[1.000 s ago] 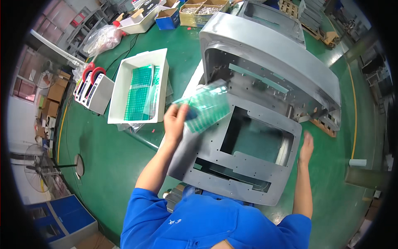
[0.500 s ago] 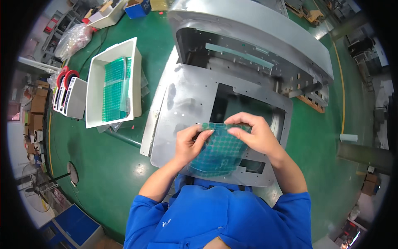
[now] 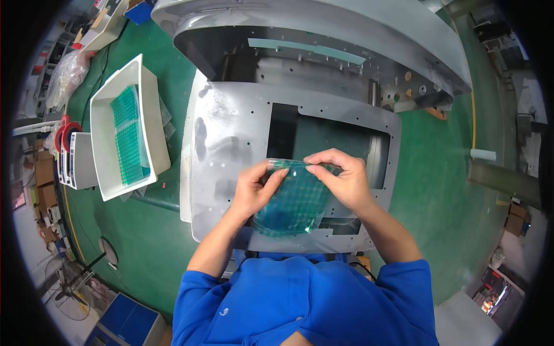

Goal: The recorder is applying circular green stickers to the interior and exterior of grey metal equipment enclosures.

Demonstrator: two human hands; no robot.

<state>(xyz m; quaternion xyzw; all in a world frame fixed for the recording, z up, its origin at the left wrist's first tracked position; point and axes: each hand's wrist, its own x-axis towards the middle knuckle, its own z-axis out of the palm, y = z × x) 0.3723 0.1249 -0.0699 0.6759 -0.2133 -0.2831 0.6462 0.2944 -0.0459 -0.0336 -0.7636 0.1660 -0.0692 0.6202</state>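
A clear plastic bag (image 3: 291, 202) holding a sheet of green round dots hangs between my hands, over the near part of a grey metal panel (image 3: 225, 121). My left hand (image 3: 254, 189) pinches the bag's upper left edge between thumb and fingers. Farther right along that same edge, my right hand (image 3: 346, 180) grips it, thumb below and forefinger on top. Light glints off the creased plastic. Part of the panel's rectangular opening (image 3: 329, 138) lies behind the bag and my right hand.
Beyond the panel rises a large grey metal housing (image 3: 323, 23) with studs and holes. On the left, a white tub (image 3: 153, 127) contains more green dotted sheets (image 3: 130, 138). White boxes with red rings (image 3: 81, 158) stand beside it. A round fan (image 3: 72, 297) is at lower left.
My view has turned, so the tub and panel sit farther left in it. Both hands keep hold of the bag, whose top edge now shows mostly clear plastic where green dots showed before.
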